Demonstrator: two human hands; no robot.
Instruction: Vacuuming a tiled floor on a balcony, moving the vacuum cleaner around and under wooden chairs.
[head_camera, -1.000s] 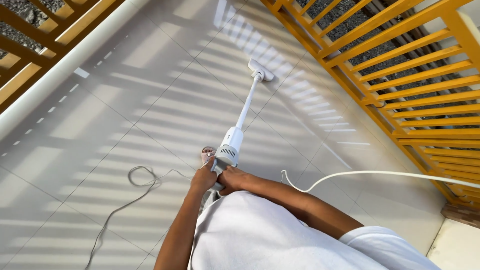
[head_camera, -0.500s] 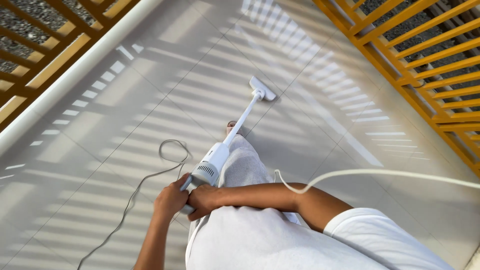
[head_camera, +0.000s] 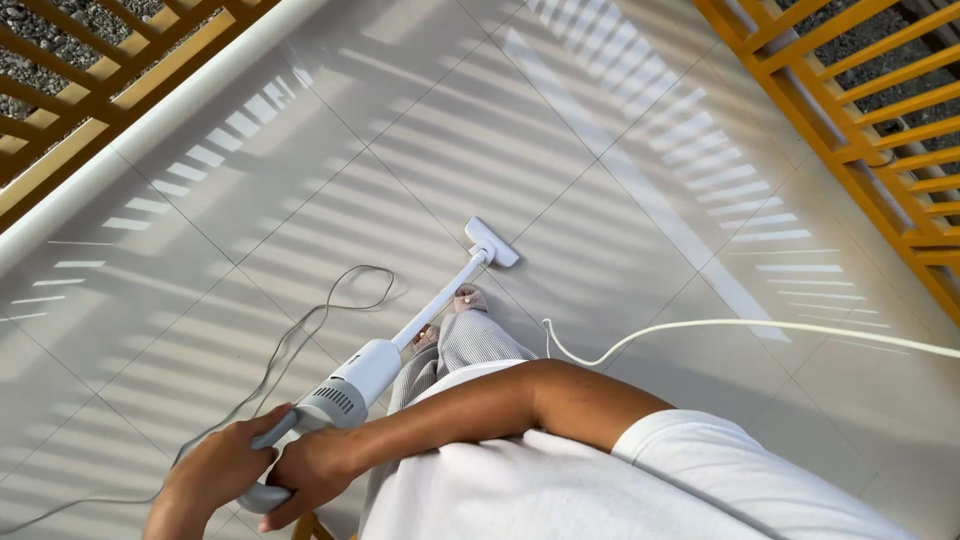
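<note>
Left hand (head_camera: 215, 470) and right hand (head_camera: 310, 470), fingers closed, grip the white stick vacuum (head_camera: 365, 375) handle. Its floor head (head_camera: 491, 242) rests on tile, beyond the person's foot (head_camera: 468, 298).

White plastic stick vacuum cleaner (head_camera: 372, 372): lying slantwise across the pale tiled floor (head_camera: 560, 130), head forward, thin grey cord (head_camera: 300, 340) trailing left, thicker white cable (head_camera: 740, 325) running right; orange slatted railings (head_camera: 860, 110) standing along both sides.

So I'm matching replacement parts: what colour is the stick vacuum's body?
White, with a grey vent grille; the stick vacuum shows clearly in the head view.
</note>
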